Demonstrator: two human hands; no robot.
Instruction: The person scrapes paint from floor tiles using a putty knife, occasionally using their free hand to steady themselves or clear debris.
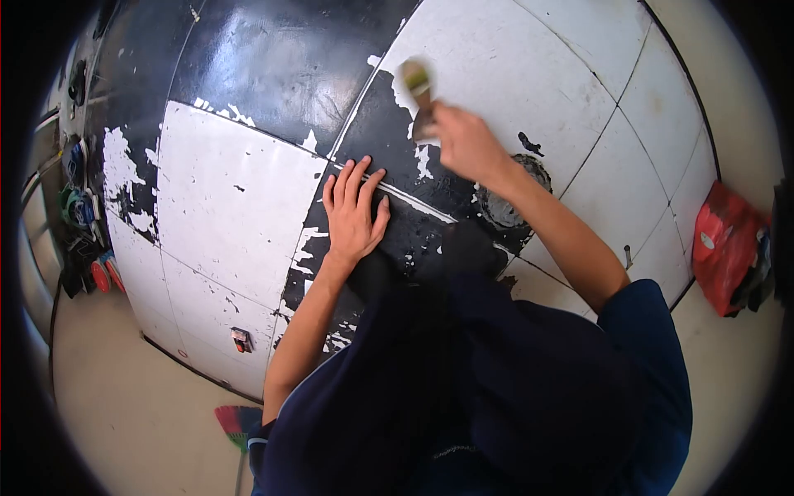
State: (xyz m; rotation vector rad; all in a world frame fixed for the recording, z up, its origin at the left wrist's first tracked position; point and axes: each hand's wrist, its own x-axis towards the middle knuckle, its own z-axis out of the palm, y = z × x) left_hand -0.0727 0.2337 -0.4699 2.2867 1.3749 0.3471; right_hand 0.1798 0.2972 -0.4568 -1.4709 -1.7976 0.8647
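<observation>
My right hand (467, 142) is wrapped round a tool (418, 78) with a wooden-looking handle, blurred at its far end; its flat lower end points down at the black, flaked patch (389, 124). My left hand (354, 217) lies flat with its fingers spread on the black surface, beside a pale seam. White flakes and ragged white edges show around the black areas. A rough grey round patch (514, 192) lies under my right wrist.
White panels (240, 182) with dark seams spread left and right. A small red and black object (241, 339) lies at lower left. A red bag (726, 248) stands at the right, a broom (238, 423) below left, and shoes (106, 273) at far left.
</observation>
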